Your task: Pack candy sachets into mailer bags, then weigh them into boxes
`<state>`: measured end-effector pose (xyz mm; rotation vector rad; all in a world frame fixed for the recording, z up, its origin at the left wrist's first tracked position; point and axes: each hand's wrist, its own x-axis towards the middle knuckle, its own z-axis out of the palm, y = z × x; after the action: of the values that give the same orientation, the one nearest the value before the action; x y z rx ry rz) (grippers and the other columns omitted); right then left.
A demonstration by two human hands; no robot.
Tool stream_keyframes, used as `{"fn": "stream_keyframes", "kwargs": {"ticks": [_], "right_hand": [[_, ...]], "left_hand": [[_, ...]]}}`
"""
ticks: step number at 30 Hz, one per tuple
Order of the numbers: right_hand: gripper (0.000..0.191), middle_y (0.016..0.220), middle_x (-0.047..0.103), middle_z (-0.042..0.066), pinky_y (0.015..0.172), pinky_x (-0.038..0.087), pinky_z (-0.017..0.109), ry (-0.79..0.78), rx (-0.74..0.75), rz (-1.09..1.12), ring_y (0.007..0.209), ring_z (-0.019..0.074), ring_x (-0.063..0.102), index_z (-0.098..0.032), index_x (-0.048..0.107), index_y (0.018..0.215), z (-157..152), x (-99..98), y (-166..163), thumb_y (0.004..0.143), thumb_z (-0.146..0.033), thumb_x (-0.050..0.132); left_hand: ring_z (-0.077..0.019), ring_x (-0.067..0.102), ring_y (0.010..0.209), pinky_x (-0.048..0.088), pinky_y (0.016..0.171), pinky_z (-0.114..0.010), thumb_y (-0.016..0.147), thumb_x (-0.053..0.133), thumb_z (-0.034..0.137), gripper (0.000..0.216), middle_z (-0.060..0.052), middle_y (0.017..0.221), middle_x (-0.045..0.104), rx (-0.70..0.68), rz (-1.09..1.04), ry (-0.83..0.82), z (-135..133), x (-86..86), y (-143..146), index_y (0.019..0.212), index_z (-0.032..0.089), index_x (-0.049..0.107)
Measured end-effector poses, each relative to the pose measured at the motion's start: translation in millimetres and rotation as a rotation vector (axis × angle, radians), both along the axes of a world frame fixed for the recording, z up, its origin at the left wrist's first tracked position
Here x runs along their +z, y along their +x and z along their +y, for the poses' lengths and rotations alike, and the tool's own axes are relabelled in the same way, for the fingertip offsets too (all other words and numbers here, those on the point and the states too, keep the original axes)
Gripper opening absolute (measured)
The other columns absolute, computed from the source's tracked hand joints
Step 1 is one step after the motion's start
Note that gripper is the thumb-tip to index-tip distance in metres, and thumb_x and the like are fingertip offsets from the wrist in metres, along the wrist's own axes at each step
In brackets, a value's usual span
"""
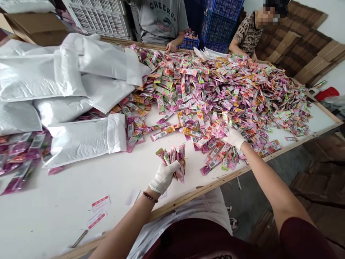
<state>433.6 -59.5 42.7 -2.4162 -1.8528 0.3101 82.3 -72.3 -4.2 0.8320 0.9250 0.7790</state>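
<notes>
Head view: white table [67,187] with wooden rim.
Left hand [163,176]: white-gloved; clamped on a bundle of multicoloured plastic stick sachets [175,158], just inside the near edge.
Right hand [234,138]: white-gloved; touching the loose sachet pile [242,86]; finger closure cannot be determined.
Pile extent: table middle to far edge and right end.
Silver-white pillow-shaped bags [83,140]: bulging, contents hidden; toward far-left corner.
Blue plastic crate [189,44]: beyond far edge; contains sachets.
</notes>
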Motion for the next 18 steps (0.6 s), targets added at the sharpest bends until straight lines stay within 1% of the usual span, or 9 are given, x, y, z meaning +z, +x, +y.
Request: {"fn": "stream_keyframes", "kwargs": {"ticks": [2, 4, 7, 10, 12, 14, 15, 17, 18], "right_hand": [[0.026, 0.084, 0.073, 0.009, 0.065, 0.048, 0.028, -0.041, -0.046, -0.043, 0.07, 0.0212, 0.066, -0.016, 0.069, 0.097, 5.4, -3.7, -1.0, 0.075, -0.03, 0.067], [0.019, 0.089, 0.073, 0.012, 0.07, 0.05, 0.031, -0.039, -0.062, -0.082, 0.077, 0.0238, 0.067, -0.016, 0.068, 0.086, 4.4, -1.2, -3.5, 0.074, -0.031, 0.067], [0.015, 0.093, 0.072, 0.012, 0.077, 0.053, 0.036, 0.076, -0.05, -0.008, 0.085, 0.026, 0.067, -0.018, 0.066, 0.08, -6.2, 10.9, -16.2, 0.076, -0.032, 0.065], [0.016, 0.079, 0.07, 0.005, 0.075, 0.056, 0.039, 0.135, 0.04, 0.398, 0.078, 0.0253, 0.066, -0.023, 0.068, 0.087, -20.5, 17.5, -53.8, 0.081, -0.038, 0.066], [0.021, 0.079, 0.07, 0.002, 0.074, 0.058, 0.04, 0.055, 0.135, 0.723, 0.076, 0.0244, 0.067, -0.027, 0.069, 0.097, -28.4, 12.5, -94.1, 0.083, -0.043, 0.067], [0.032, 0.086, 0.071, 0.002, 0.075, 0.059, 0.04, -0.034, 0.211, 0.948, 0.079, 0.0237, 0.068, -0.028, 0.067, 0.108, -32.8, 1.2, -139.2, 0.082, -0.045, 0.071], [0.04, 0.091, 0.071, 0.002, 0.078, 0.059, 0.041, -0.061, 0.239, 1.016, 0.084, 0.024, 0.069, -0.027, 0.065, 0.114, -33.6, -5.4, -160.8, 0.079, -0.045, 0.074], [0.059, 0.101, 0.071, 0.004, 0.084, 0.059, 0.042, -0.064, 0.265, 1.08, 0.096, 0.0256, 0.069, -0.027, 0.059, 0.124, -32.5, -17.6, -197.2, 0.072, -0.044, 0.081], [0.067, 0.106, 0.071, 0.005, 0.087, 0.059, 0.043, -0.05, 0.265, 1.091, 0.102, 0.0264, 0.068, -0.026, 0.056, 0.128, -31.2, -22.2, -211.2, 0.07, -0.044, 0.083]], "left_hand": [[-0.0109, 0.048, 0.037, 0.037, 0.04, -0.023, 0.064, 0.078, 0.034, 0.028, 0.0, 0.042, 0.055, 0.011, -0.045, -0.049, 0.6, -3.6, 1.5, 0.059, 0.017, 0.056], [-0.0106, 0.048, 0.037, 0.038, 0.041, -0.023, 0.066, 0.077, 0.033, 0.032, -0.001, 0.039, 0.053, 0.011, -0.072, -0.058, 1.0, -7.7, -1.0, 0.052, 0.017, 0.054], [-0.0105, 0.048, 0.036, 0.039, 0.042, -0.024, 0.068, 0.077, 0.035, 0.038, -0.002, 0.038, 0.053, 0.031, -0.084, -0.046, 2.0, -10.5, -4.3, 0.047, 0.017, 0.053], [-0.0111, 0.048, 0.037, 0.036, 0.04, -0.024, 0.067, 0.079, 0.036, 0.038, -0.003, 0.04, 0.055, 0.02, -0.104, -0.024, 3.4, -8.1, -1.9, 0.048, 0.017, 0.053], [-0.0115, 0.049, 0.038, 0.036, 0.041, -0.024, 0.069, 0.08, 0.04, 0.039, -0.003, 0.041, 0.055, -0.004, -0.114, 0.018, 3.4, -6.0, 0.6, 0.051, 0.017, 0.053], [-0.0134, 0.056, 0.046, 0.045, 0.049, -0.026, 0.072, 0.08, 0.048, 0.038, -0.003, 0.05, 0.061, -0.016, -0.113, 0.1, 1.8, -5.6, 1.0, 0.062, 0.016, 0.061], [-0.0154, 0.061, 0.054, 0.051, 0.057, -0.027, 0.072, 0.08, 0.053, 0.04, -0.003, 0.058, 0.067, -0.004, -0.116, 0.146, 0.5, -6.1, 0.2, 0.073, 0.016, 0.066], [-0.0207, 0.069, 0.077, 0.057, 0.074, -0.032, 0.072, 0.076, 0.069, 0.06, -0.006, 0.08, 0.074, 0.011, -0.126, 0.203, -2.5, -8.0, -2.9, 0.1, 0.017, 0.07], [-0.0234, 0.07, 0.085, 0.058, 0.078, -0.035, 0.071, 0.07, 0.078, 0.073, -0.007, 0.089, 0.075, 0.015, -0.129, 0.191, -3.6, -8.6, -4.7, 0.112, 0.018, 0.068]]}}
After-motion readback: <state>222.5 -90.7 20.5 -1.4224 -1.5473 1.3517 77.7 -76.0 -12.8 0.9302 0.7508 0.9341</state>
